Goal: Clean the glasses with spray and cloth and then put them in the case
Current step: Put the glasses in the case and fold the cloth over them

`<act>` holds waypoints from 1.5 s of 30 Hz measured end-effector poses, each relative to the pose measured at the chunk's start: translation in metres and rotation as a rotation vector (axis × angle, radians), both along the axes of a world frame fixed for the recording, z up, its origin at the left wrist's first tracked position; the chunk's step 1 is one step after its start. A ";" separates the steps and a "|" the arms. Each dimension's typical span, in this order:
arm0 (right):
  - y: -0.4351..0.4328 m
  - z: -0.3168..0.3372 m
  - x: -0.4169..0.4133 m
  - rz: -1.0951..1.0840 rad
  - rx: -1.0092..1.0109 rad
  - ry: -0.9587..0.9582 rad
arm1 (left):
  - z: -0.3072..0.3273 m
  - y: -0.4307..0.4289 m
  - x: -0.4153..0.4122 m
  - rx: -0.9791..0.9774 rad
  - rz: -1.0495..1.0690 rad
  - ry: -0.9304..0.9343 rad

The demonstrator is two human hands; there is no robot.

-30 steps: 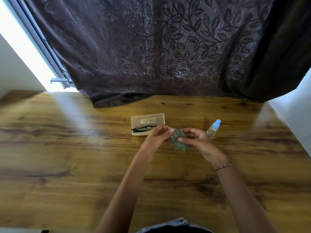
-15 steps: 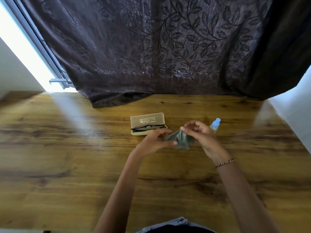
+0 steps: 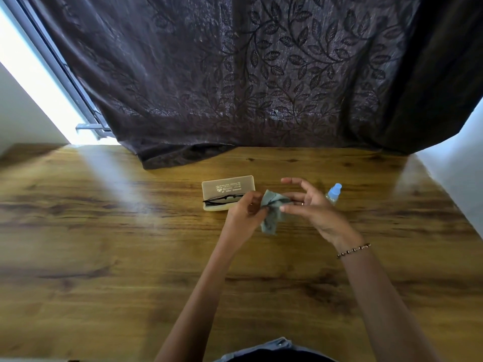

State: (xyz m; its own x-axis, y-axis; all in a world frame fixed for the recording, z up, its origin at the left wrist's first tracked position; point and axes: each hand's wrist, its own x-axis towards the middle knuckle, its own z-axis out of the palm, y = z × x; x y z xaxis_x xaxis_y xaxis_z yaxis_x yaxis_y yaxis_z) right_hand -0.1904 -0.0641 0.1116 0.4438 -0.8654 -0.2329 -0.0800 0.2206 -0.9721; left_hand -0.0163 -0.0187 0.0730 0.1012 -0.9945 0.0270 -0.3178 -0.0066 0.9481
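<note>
Your L hand point(image 3: 244, 214) pinches the grey-green cloth point(image 3: 270, 218) w/ curled fingers, cloth bunched and hanging above the wooden table point(image 3: 130, 257); your R hand point(image 3: 311, 209) is spread open, fingers nearly straight, tips touching or just beside the cloth's top edge, can't tell which. The glasses point(image 3: 223, 199) lie folded along near edge of the beige case point(image 3: 227, 185), in or on it unclear, just left of your L hand; spray bottle point(image 3: 334, 193) stands behind R hand, partly hidden

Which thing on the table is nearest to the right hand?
The blue-capped spray bottle, just behind the right hand; case and glasses lie leftward.
</note>
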 end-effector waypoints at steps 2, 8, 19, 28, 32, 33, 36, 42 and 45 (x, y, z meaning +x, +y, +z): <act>-0.001 -0.001 0.000 -0.019 -0.068 0.117 | 0.002 0.001 0.003 0.006 0.046 -0.079; -0.002 0.000 -0.006 -0.127 -0.199 0.401 | 0.007 0.002 0.006 0.051 0.179 0.011; -0.004 0.002 -0.012 -0.091 0.069 -0.022 | 0.020 0.001 0.006 -0.033 0.215 0.150; -0.005 0.003 -0.011 -0.284 0.089 -0.099 | 0.015 0.001 0.015 -0.172 0.415 -0.065; -0.005 0.012 -0.011 -0.247 0.176 -0.301 | 0.021 0.001 0.007 -0.170 0.476 0.042; -0.004 0.014 -0.008 -0.251 0.165 -0.281 | 0.023 0.000 0.004 -0.151 0.492 0.090; -0.002 0.007 0.008 -0.429 -0.101 0.137 | 0.026 -0.004 -0.004 -0.085 0.558 0.195; 0.008 0.002 0.050 -0.455 -0.610 0.392 | 0.026 -0.007 -0.021 -0.153 0.549 0.077; 0.013 0.005 0.067 -0.427 -0.557 0.330 | 0.025 -0.004 -0.028 -0.214 0.516 0.043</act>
State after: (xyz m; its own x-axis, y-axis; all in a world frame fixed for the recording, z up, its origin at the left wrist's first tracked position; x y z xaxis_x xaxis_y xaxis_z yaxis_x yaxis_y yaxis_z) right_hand -0.1238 -0.0510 0.1170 0.0283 -0.9739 0.2251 -0.4029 -0.2172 -0.8891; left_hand -0.0443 -0.0230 0.0980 0.5785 -0.7888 0.2075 -0.2851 0.0427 0.9575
